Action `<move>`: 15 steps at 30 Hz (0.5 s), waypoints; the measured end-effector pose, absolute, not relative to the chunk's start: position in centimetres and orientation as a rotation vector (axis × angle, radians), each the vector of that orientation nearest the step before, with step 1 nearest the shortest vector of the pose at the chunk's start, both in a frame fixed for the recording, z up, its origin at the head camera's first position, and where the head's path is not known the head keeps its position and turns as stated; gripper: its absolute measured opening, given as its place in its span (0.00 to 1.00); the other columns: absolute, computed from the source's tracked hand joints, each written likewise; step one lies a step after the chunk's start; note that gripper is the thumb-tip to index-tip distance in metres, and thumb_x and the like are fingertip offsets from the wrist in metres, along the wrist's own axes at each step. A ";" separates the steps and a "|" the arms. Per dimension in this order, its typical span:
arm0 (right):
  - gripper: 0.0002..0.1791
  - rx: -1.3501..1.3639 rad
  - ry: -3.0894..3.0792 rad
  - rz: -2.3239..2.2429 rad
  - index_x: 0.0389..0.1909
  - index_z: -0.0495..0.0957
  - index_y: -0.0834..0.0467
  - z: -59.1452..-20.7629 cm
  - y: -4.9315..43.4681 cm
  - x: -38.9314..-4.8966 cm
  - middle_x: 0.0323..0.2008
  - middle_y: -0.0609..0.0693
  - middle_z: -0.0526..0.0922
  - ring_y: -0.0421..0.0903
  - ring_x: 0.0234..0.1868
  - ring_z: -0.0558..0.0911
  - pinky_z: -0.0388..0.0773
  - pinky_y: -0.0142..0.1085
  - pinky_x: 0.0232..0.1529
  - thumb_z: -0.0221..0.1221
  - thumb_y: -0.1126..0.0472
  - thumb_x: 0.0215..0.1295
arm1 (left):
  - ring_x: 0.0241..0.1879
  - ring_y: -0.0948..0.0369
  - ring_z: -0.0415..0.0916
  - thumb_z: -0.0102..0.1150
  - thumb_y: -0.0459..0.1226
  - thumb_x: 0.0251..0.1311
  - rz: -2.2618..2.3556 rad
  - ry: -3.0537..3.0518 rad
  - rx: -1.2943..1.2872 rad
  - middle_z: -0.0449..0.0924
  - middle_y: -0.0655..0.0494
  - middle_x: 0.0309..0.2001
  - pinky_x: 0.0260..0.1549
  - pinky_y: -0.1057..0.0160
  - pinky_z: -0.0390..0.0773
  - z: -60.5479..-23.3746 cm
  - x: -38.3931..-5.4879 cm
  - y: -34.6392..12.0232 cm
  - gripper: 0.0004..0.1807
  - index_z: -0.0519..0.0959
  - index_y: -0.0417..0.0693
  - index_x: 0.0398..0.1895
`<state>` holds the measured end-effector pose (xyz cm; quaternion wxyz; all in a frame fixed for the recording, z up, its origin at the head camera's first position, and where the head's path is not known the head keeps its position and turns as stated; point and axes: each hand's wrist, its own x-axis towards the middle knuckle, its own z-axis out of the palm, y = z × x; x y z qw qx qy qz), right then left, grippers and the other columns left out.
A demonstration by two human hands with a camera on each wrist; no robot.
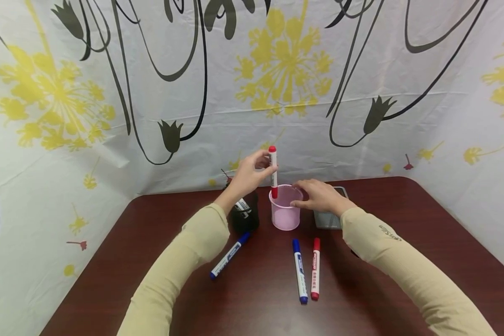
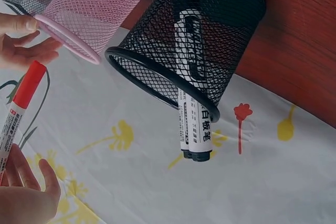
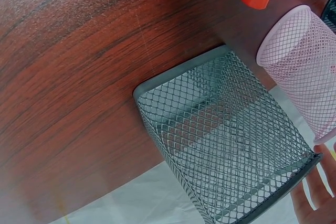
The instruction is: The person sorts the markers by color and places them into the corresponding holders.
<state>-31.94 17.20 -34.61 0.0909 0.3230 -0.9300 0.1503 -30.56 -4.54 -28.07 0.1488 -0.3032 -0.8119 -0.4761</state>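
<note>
My left hand (image 1: 250, 173) pinches a red marker (image 1: 273, 168) upright, its lower end over the opening of the pink mesh pen cup (image 1: 285, 219). In the left wrist view, the marker's red end (image 2: 30, 85) is apart from the cup's rim. My right hand (image 1: 321, 196) holds the pink cup by its rim from the right, the thumb (image 2: 21, 23) on the near side and the fingers beyond. Left of the pink cup stands a black mesh pen cup (image 2: 226, 51) with black markers (image 2: 199, 135) in it. A grey mesh pen cup (image 3: 226, 135) stands on the right.
On the dark wooden table (image 1: 256, 312) lie a blue marker (image 1: 230, 256) at left, and another blue marker (image 1: 300, 273) beside a red marker (image 1: 316, 270) in front of the pink cup. A patterned cloth (image 1: 235, 93) hangs behind the table.
</note>
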 end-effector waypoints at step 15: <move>0.31 0.965 -2.771 0.465 0.49 0.72 0.61 -34.7 17.3 -32.1 0.43 0.54 0.77 0.50 0.42 0.74 0.71 0.46 0.40 0.60 0.43 0.50 | 0.35 0.60 0.75 0.60 0.35 0.53 -1.323 -2.408 -0.796 0.78 0.51 0.35 0.37 0.65 0.72 -28.3 -32.1 -3.5 0.17 0.73 0.40 0.46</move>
